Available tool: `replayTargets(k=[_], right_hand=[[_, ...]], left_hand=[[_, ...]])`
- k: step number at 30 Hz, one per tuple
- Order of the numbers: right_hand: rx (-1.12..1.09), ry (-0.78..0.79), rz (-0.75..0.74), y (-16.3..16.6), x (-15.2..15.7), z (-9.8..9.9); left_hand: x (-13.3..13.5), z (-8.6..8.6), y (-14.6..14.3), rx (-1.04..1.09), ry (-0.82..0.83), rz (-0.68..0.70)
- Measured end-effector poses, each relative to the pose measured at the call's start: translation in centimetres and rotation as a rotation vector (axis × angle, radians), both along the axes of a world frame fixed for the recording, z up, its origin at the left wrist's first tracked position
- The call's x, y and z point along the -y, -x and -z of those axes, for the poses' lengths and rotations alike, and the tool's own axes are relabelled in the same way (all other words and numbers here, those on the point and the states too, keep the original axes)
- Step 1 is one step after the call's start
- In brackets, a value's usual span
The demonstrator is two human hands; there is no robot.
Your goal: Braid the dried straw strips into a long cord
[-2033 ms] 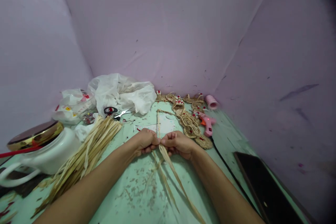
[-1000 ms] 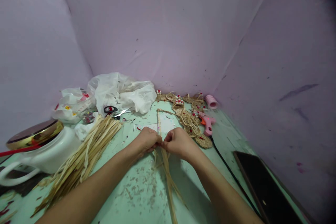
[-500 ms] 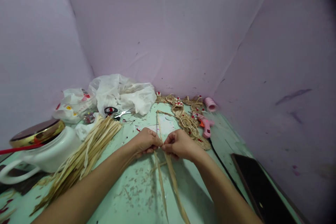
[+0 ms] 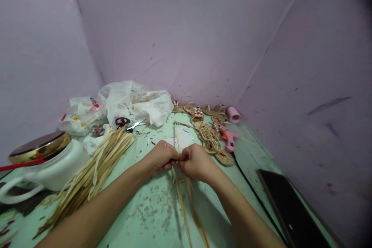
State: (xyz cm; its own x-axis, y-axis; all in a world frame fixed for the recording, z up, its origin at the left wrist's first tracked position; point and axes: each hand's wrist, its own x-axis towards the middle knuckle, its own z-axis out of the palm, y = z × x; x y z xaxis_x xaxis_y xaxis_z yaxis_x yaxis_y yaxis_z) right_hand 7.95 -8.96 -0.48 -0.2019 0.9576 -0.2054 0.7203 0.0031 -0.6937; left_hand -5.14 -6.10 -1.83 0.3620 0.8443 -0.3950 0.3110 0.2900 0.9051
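Observation:
My left hand point(image 4: 165, 155) and my right hand point(image 4: 194, 162) meet over the table, both pinching a twisted cord of dried plant fibre point(image 4: 177, 136). Beyond my fingers the cord runs up to a bend, then right toward coiled, braided fibre pieces with red and white beads point(image 4: 209, 139). Below my hands two loose strips hang toward me: a thin strip point(image 4: 181, 203) from the left and a wider strip point(image 4: 195, 213) from the right. My fingertips hide the exact spot where the strips join the cord.
To the left lie a bundle of dried fibre strips point(image 4: 95, 170), a white teapot-like vessel point(image 4: 65, 168), scissors point(image 4: 134, 126) and plastic bags point(image 4: 133, 102). On the right are a pink glue gun point(image 4: 229, 138) with a black cable, a pink spool point(image 4: 233, 114) and a dark flat panel point(image 4: 290, 209). Fibre scraps litter the green tabletop point(image 4: 128, 201).
My right hand has rolled slightly, its fingers now more tucked against my left fingertips. The hanging strips have shifted a little. The view has moved very slightly.

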Motion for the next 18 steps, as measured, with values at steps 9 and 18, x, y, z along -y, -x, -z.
replayTargets(k=[9, 18], right_hand=[[-0.196, 0.589, -0.389, -3.2, 1.5, -2.6], [-0.523, 0.347, 0.275, -1.9, -0.1, -1.1]], left_hand=[[-0.6, 1.2, 0.4, 0.139, 0.075, 0.054], [-0.4, 1.1, 0.4, 0.117, 0.062, 0.081]])
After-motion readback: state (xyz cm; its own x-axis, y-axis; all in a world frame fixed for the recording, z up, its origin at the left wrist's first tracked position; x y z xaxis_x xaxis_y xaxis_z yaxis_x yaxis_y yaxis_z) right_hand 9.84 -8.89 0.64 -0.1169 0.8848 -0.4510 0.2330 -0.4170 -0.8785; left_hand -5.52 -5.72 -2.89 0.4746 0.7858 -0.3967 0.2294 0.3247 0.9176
